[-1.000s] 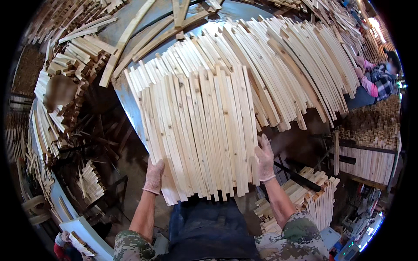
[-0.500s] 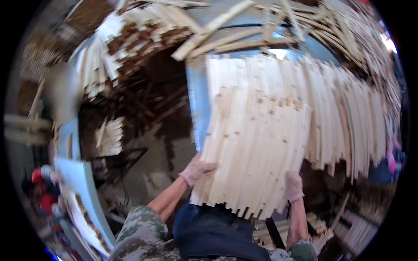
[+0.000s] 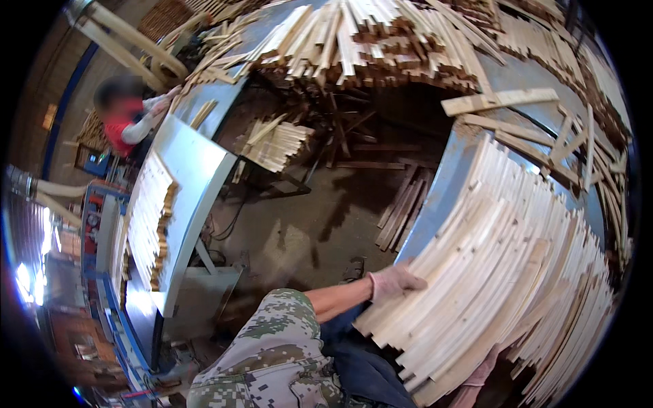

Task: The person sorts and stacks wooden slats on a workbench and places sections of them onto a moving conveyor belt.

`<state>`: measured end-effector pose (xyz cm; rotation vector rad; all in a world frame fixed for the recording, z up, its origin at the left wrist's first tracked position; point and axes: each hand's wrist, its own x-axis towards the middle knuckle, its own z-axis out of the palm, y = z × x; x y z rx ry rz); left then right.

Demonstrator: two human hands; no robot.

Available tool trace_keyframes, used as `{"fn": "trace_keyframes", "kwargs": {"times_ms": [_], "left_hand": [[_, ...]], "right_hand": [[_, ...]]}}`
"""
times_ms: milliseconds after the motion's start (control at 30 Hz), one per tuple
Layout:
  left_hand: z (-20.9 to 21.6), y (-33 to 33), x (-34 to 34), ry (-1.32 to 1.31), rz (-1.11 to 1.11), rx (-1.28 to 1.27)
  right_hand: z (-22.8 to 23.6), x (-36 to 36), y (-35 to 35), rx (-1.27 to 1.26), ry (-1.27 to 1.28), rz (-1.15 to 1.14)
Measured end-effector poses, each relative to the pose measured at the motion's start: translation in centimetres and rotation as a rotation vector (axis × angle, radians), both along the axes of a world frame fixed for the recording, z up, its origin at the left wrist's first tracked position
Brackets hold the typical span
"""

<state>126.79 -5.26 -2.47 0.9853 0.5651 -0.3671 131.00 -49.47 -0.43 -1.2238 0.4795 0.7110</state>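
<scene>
1. Currently, the left hand, in a pale pinkish knit glove (image 3: 394, 282), pinches the left edge of a broad layer of pale, narrow wooden strips (image 3: 469, 285) at the lower right of the frame, thumb over the top.
2. The right hand, in a matching glove (image 3: 480, 375), touches the layer's right edge near the bottom of the frame; its fingers are partly hidden, so I cannot tell how firmly they close.
3. Side by side, the strips slant from lower centre toward upper right, beside a bare margin of blue metal tabletop (image 3: 435, 204).
4. More light wooden strips (image 3: 578, 319) lie just right of the layer.
5. At upper left, a person in a red top (image 3: 121, 134) reaches toward wood pieces.
6. A large heap of stacked strips (image 3: 381, 44) fills the top centre.
</scene>
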Motion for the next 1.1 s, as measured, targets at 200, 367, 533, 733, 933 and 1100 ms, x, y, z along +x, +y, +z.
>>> {"fn": "trace_keyframes", "kwargs": {"times_ms": [200,367,533,733,933,1100], "left_hand": [[1.5,-6.8,0.9,0.082,-0.156,0.413],[1.0,-6.7,7.5,0.099,-0.254,0.282],[-2.9,-5.8,7.7,0.207,-0.171,0.286],[-0.8,-7.3,7.6,0.154,-0.065,0.266],[-0.1,-7.6,8.7,0.067,-0.092,0.245],[0.1,-7.6,10.3,0.022,-0.145,0.256]], "right_hand": [[2.2,-8.8,-0.9,-0.152,0.026,-0.088],[-3.4,-2.2,3.0,-0.152,-0.032,-0.089],[-7.2,0.7,4.4,-0.023,-0.053,-0.198],[-9.8,1.7,4.2,0.174,-0.042,-0.276],[-11.4,3.8,3.9,0.218,-0.057,-0.220],[-9.6,6.4,3.8,0.070,-0.073,-0.096]]}}
